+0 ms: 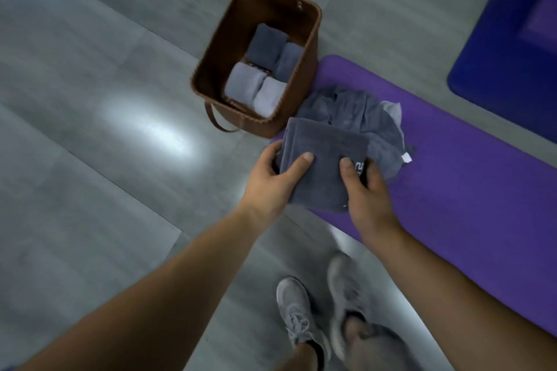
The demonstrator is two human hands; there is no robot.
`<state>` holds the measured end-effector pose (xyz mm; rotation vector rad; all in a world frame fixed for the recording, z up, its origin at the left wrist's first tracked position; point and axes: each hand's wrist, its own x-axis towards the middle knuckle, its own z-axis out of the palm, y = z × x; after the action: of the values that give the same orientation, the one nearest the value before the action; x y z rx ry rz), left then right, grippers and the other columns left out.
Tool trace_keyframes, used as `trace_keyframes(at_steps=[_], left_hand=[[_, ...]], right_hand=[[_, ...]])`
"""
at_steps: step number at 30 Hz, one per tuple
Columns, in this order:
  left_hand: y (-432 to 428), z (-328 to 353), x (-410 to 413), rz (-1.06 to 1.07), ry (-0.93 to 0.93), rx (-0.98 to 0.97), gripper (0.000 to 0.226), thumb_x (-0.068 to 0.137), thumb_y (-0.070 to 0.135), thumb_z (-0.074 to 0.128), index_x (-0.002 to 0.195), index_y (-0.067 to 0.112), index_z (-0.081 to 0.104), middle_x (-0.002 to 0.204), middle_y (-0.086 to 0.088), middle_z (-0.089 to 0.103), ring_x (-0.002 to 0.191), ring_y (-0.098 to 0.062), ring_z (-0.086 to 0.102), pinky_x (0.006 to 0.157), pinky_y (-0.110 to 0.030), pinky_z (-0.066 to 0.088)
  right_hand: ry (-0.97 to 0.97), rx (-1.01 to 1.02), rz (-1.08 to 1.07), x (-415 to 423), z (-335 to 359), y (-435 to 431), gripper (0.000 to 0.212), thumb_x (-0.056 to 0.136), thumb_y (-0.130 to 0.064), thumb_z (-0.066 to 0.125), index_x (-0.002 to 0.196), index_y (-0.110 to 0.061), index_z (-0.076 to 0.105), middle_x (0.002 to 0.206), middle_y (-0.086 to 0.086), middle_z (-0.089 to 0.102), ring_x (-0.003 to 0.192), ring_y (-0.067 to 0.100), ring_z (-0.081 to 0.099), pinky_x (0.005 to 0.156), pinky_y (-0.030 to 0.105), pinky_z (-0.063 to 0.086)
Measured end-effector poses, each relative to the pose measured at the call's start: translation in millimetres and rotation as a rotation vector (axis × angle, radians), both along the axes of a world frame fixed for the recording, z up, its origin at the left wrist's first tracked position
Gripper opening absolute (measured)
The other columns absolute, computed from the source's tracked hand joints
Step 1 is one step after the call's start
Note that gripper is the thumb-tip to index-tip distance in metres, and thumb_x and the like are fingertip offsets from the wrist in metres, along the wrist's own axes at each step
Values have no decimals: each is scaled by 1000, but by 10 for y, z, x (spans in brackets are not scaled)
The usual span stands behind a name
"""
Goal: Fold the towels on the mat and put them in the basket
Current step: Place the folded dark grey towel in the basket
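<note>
A folded dark grey towel (324,153) is held over the near left corner of the purple mat (467,190). My left hand (274,181) grips its left edge, thumb on top. My right hand (366,190) grips its right edge, thumb on top as well. Behind it, a loose heap of grey towels (358,111) lies crumpled on the mat, a white tag showing at its right. The brown basket (312,48) stands on the floor just left of the mat and holds several folded grey towels (262,69), dark ones at the back, lighter ones in front.
Grey tiled floor (90,129) spreads to the left and front. A blue mat (512,39) lies at the upper right. My grey-shoed feet (319,316) stand on the floor just in front of the purple mat's edge.
</note>
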<state>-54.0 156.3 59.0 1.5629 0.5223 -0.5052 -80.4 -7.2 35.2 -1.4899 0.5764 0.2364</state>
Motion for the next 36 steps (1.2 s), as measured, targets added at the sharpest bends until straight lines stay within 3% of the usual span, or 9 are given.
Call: trace_keyframes(at_steps=[4,9,13,18,23,27,30,36], left_hand=[[449,-59,628,40,23,-43,48,87,31,81,128,18,60,117,4,72,96,-4,72,75,-20,58],[883,-383,1543,71,64,-25,50,84,30,83,125,18,56,113,1,70,91,-6,73,70,-19,57],[1107,-678,2215,21,96,-9,56,81,34,85,124,19,53,114,3,66,97,-14,71,67,-21,57],[1343,-1156,3018,-17,79,-6,60,81,35,84,128,14,54,119,-1,68,94,-7,72,70,-16,56],[1457,-1739,3582,-24,112,-37,60,81,40,84,129,18,56,120,-1,69,103,-15,71,76,-23,59],[1467,-2221,3934,-25,134,-43,63,76,48,86,127,21,61,117,0,73,102,-16,73,88,-37,61],[1405,-2500,4118,24,167,-28,67,77,47,86,132,21,57,119,3,70,105,-15,70,87,-32,59],[1295,-2901,4277,92,204,-24,77,74,48,87,137,18,53,121,1,69,109,-16,68,99,-37,56]], right_hand=[[0,46,5,592,-152,439,36,102,-28,57,137,-17,56,130,0,67,118,13,65,93,29,56],[46,45,-15,1511,-441,883,34,101,-33,58,134,-25,58,124,-6,69,114,11,67,91,30,56],[106,90,-88,2210,-748,1119,23,100,-34,61,122,-30,65,117,-5,73,108,14,70,95,43,57],[135,166,-206,2951,-1175,1383,31,98,-33,65,126,-22,66,120,0,73,109,18,71,96,44,57],[166,120,-324,3480,-1684,1590,26,96,-32,67,120,-22,67,113,-1,75,102,16,73,93,42,59],[176,97,-349,3815,-2106,1631,23,96,-32,67,116,-21,68,109,0,76,100,17,74,91,43,59],[170,57,-366,4023,-2417,1625,24,94,-36,68,113,-21,67,107,0,76,99,18,74,91,45,60],[135,37,-386,4319,-2811,1637,24,96,-34,67,115,-18,67,103,0,77,93,14,75,84,34,62]])
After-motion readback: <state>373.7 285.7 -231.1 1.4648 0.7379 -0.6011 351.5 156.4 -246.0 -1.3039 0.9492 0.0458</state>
